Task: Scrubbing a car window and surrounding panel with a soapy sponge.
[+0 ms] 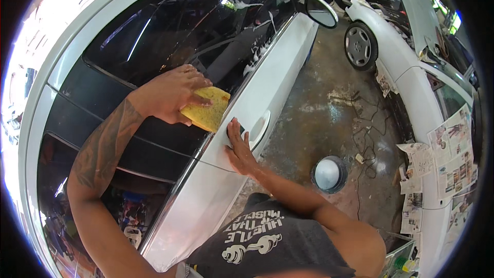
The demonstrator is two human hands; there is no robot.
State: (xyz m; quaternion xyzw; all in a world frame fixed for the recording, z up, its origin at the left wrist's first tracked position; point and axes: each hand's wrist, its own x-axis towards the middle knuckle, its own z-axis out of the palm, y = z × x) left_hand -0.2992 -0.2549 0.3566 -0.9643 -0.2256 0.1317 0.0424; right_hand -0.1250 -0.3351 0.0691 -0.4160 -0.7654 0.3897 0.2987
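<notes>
My left hand (171, 94) grips a yellow sponge (212, 114) with its thumb across the top. The sponge is at the lower edge of the dark side window (216, 19) of a white car, next to the bright trim strip (185, 170). Streaks of white foam (254, 58) lie on the glass further forward. My right hand (240, 146) rests against the white car door (262, 88) with fingers apart, holding nothing. Right beside it is the door handle (260, 129), partly covered by the fingers.
A bucket (330, 173) with whitish contents stands on the wet concrete floor behind my right arm. Cables (364, 135) trail across the floor. Another white car (418, 92), partly covered with newspaper (453, 154), stands opposite. The side mirror (321, 11) juts out ahead.
</notes>
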